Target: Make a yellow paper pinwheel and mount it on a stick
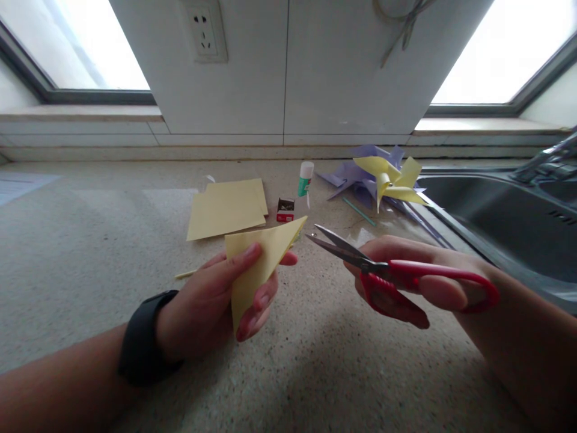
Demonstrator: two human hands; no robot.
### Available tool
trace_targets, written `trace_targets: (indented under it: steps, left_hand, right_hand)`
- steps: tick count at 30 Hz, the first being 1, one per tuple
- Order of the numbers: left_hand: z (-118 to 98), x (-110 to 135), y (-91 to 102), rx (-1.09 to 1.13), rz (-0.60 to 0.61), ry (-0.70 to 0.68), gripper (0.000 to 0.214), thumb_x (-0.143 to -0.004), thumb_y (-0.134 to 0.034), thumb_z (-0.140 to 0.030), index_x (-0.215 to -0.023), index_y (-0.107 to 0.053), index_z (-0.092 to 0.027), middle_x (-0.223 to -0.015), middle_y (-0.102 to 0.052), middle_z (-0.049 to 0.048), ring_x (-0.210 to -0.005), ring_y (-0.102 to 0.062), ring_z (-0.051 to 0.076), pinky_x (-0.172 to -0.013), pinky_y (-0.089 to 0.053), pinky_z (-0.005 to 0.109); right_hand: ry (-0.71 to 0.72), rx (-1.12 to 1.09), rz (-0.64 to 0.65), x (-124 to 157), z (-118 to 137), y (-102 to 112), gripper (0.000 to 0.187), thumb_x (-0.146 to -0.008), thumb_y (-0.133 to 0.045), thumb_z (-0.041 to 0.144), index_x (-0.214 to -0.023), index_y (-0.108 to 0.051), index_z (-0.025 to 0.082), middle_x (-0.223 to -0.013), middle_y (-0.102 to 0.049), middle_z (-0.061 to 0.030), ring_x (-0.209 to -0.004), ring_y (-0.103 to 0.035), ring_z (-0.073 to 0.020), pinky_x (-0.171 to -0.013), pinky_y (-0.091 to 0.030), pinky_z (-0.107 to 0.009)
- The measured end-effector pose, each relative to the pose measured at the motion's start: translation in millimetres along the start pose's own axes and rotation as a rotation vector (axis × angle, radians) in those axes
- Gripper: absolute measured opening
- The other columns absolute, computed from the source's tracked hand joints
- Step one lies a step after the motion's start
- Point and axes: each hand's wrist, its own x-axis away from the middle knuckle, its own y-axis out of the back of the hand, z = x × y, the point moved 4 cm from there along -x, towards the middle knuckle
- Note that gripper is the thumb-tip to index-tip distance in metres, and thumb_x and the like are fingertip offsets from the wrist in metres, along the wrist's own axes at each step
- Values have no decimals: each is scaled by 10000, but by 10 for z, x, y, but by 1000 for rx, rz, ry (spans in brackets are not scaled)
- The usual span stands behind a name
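Observation:
In the head view, my left hand (pixel 225 282) holds a folded yellow sheet of paper (pixel 259 258), thumb on top and fingers behind. The paper is a triangle whose sharp corner points up and right. My right hand (pixel 406 258) grips red-handled scissors (pixel 374 270), its thumb through one handle loop. The blades are slightly apart, their tips just right of the paper's corner and not touching it. Behind my left hand lie several flat yellow sheets (pixel 229 207). A small red box (pixel 285 210) with tiny dark metal pieces sits beyond the paper.
A glue stick (pixel 305 179) stands at the back. Yellow (pixel 396 180) and purple paper pinwheels (pixel 345 171) lie beside the steel sink (pixel 496 222) at right. A thin green stick (pixel 359 211) is in front of them. A white wall with a socket (pixel 205 31) rises behind.

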Motion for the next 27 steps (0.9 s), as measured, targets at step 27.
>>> trace_targets:
  steps: [27]
  left_hand:
    - [-123, 94, 90, -887, 100, -273, 415, -1028, -449, -474, -1002, -738, -177, -861, -710, 75, -623, -543, 115, -522, -419, 206]
  right_hand:
    - [15, 70, 164, 89, 27, 141, 435, -833, -755, 532, -842, -580, 134, -670, -510, 49, -503, -446, -37, -434, -354, -146]
